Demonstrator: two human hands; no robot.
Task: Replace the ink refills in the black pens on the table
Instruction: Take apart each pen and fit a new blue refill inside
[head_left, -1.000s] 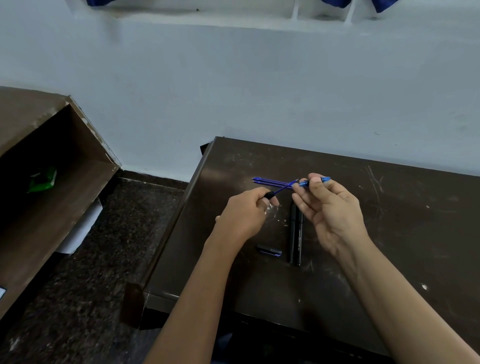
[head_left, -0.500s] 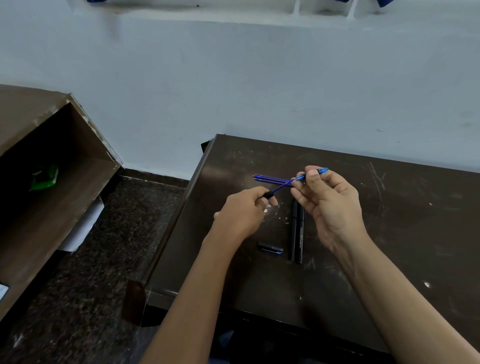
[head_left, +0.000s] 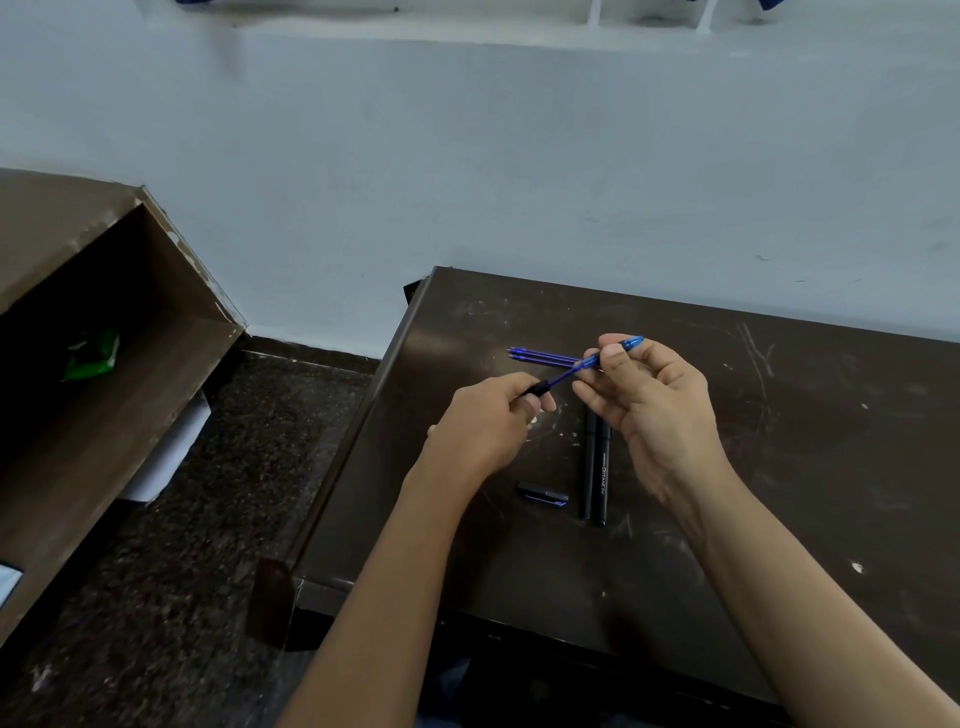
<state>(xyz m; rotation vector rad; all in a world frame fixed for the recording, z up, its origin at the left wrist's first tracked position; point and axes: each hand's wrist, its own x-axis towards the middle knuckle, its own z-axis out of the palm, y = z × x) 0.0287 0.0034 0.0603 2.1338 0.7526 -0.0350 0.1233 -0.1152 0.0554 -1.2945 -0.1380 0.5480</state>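
My left hand (head_left: 488, 423) grips a black pen barrel (head_left: 537, 388) whose open end points up and right. A blue ink refill (head_left: 589, 362) sticks out of that barrel, and my right hand (head_left: 649, 410) pinches its far end between thumb and fingers. Two black pens (head_left: 595, 467) lie side by side on the dark table (head_left: 779, 467), just below my right hand. A black pen cap (head_left: 543, 493) rests left of them. Loose blue refills (head_left: 540, 356) lie flat on the table behind my hands.
A brown wooden shelf unit (head_left: 104, 364) stands at the left with a green packet (head_left: 91, 356) inside. White paper (head_left: 166, 452) leans below it on the speckled floor. A pale wall runs behind the table. The table's left edge is close to my left forearm.
Both hands keep their hold on the barrel and refill. The right hand has shifted slightly along the refill; the pens, cap and loose refills on the table have not moved.
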